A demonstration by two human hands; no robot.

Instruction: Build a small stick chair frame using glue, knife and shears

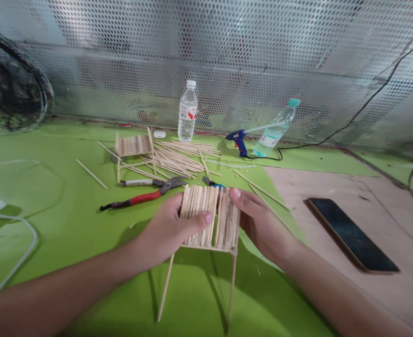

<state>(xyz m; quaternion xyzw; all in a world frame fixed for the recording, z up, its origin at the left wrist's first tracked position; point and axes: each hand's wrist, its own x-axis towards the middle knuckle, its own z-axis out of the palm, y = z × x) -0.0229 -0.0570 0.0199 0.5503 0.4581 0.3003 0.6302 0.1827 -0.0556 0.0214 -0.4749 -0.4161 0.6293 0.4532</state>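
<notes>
Both hands hold a small stick structure (199, 234), a panel of wooden sticks laid side by side with two long legs pointing toward me. A narrow gap runs between the sticks right of the panel's middle. My left hand (178, 224) grips its left side, thumb lying across the sticks and fingers hidden behind. On the right edge, my right hand (262, 224) has its thumb at the upper corner, with the other fingers mostly behind. Beyond them lie red-handled cutters (143, 197) and a pile of loose sticks (178, 159).
A similar stick structure (134, 146) stands at the back left. Behind are a clear bottle (188, 112), a blue glue gun (239, 141) and a tilted bottle (274, 131) before a perforated metal screen (227, 61). A phone (351, 236) lies right; wire coils (13, 89) sit far left.
</notes>
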